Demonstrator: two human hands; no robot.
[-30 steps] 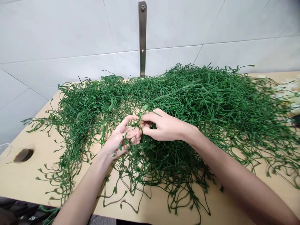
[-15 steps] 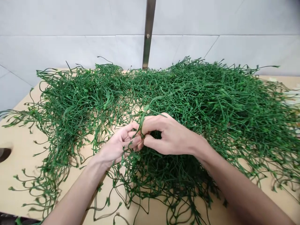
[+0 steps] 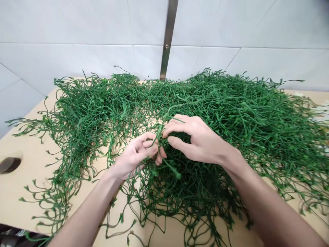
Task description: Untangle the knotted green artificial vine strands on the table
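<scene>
My left hand (image 3: 140, 152) is closed, its thumb and fingers pinching thin green artificial stems (image 3: 158, 132) near the middle of the view. Close beside it on the right, my right hand (image 3: 192, 139) curls with its thumb and forefinger tips together at the same stems. Some of what lies between the fingertips is hidden. One stem with a small budded tip (image 3: 177, 174) sticks out below my left fingers. Beneath both hands spreads a tangled heap of similar stems (image 3: 195, 192).
Larger piles of green stems lie to the left (image 3: 84, 116) and right (image 3: 244, 106) on a light wooden table (image 3: 28, 199). A metal upright (image 3: 168, 37) stands against the white tiled wall (image 3: 77, 24). A dark round object (image 3: 10, 165) and whitish pieces (image 3: 321, 113) are at the sides.
My hands have moved slightly apart, the right one up and to the right. A budded stem tip now sticks out below my left fingers. The view has shifted a little.
</scene>
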